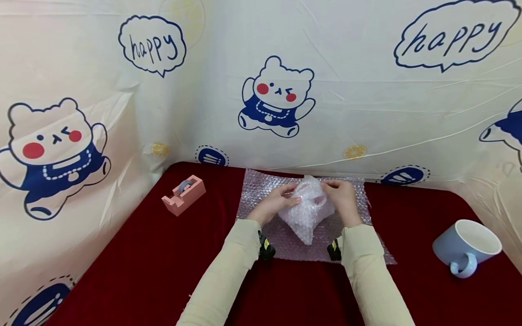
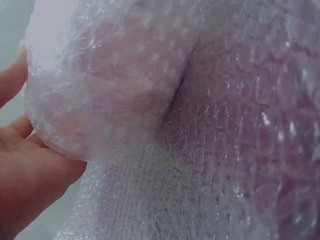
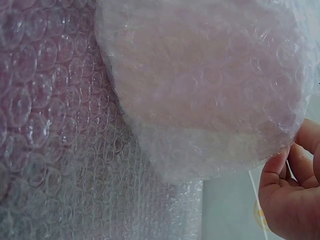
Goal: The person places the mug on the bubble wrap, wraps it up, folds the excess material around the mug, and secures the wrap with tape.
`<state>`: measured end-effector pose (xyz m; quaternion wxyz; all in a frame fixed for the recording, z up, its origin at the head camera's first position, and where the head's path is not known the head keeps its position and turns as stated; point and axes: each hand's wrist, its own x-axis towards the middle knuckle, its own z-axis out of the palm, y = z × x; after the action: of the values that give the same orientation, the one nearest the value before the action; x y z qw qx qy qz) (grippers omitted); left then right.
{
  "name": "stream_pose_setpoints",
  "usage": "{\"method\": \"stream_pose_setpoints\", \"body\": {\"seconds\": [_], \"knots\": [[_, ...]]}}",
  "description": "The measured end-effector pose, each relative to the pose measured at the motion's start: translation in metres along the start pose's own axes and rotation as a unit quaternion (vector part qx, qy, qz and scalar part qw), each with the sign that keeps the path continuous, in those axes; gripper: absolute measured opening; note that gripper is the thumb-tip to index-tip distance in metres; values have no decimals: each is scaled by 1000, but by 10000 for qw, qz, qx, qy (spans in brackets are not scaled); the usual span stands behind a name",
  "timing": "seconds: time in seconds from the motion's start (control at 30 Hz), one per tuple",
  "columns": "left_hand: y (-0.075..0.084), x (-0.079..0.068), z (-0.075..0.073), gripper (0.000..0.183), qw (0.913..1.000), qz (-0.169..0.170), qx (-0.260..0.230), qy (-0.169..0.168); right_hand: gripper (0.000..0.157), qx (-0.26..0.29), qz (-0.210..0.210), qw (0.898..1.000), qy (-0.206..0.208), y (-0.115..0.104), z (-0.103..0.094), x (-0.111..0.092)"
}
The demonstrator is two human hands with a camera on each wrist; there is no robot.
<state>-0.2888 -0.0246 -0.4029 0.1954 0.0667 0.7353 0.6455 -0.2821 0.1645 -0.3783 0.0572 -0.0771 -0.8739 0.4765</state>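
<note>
Both hands hold a bundle of clear bubble wrap point(image 1: 306, 216), its lower corner pointing toward the person. What lies inside shows only as a pale pinkish blur through the layers in both wrist views. My left hand point(image 1: 272, 203) grips the bundle's left side, thumb on the near face. On the other side my right hand point(image 1: 344, 199) pinches the upper right edge, and the right wrist view shows thumb and fingertips at the wrap's edge point(image 3: 280, 135). Beneath the bundle spreads a flat bubble wrap sheet point(image 1: 257, 190).
A pink tape dispenser point(image 1: 189, 199) with a blue roll stands at the back left of the dark red tablecloth point(image 1: 195, 253). To the right is a light blue mug point(image 1: 454, 246), handle toward the person. A printed curtain point(image 1: 350, 113) closes off the back and sides.
</note>
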Motion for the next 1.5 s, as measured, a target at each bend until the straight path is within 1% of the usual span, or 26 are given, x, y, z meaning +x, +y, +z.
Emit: {"method": "stream_pose_setpoints", "body": {"seconds": [0.17,0.3,0.5,0.7,0.8,0.9,1.0,1.07,1.17,1.3,1.4,1.5], "knots": [[-1,-1,0,59,10000,-52,-40,-62,32,-54,-19,9999,100,-1,0,-1],[-1,-2,0,58,9999,-12,-59,-119,32,-115,-119,9997,166,-3,0,-2],[-6,-1,-3,57,9981,48,-377,-484,32,-12,-176,9998,92,-3,2,-6],[-9,1,-9,60,9951,153,-538,-816,32,46,-175,9998,122,-3,3,-10],[-11,2,-12,62,9939,166,-672,-857,31,213,-157,9993,252,-3,3,-12],[-12,1,-13,64,9938,149,-787,-768,32,512,-75,9979,396,-3,3,-16],[-10,-2,-13,65,9947,195,-780,-636,36,957,137,9944,415,-4,2,-24],[-10,-4,-11,61,9960,269,-679,-514,40,1217,268,9914,405,-3,2,-30],[-7,-6,-7,53,9985,319,-402,-209,45,1519,390,9871,334,-4,4,-40],[-6,-6,0,48,9987,395,151,298,46,1413,516,9872,519,-4,15,-53],[-7,-4,4,48,9964,487,408,563,47,1242,583,9883,663,-4,24,-61],[-8,-1,9,47,9951,535,473,677,55,1382,617,9872,495,-4,29,-66]]}}
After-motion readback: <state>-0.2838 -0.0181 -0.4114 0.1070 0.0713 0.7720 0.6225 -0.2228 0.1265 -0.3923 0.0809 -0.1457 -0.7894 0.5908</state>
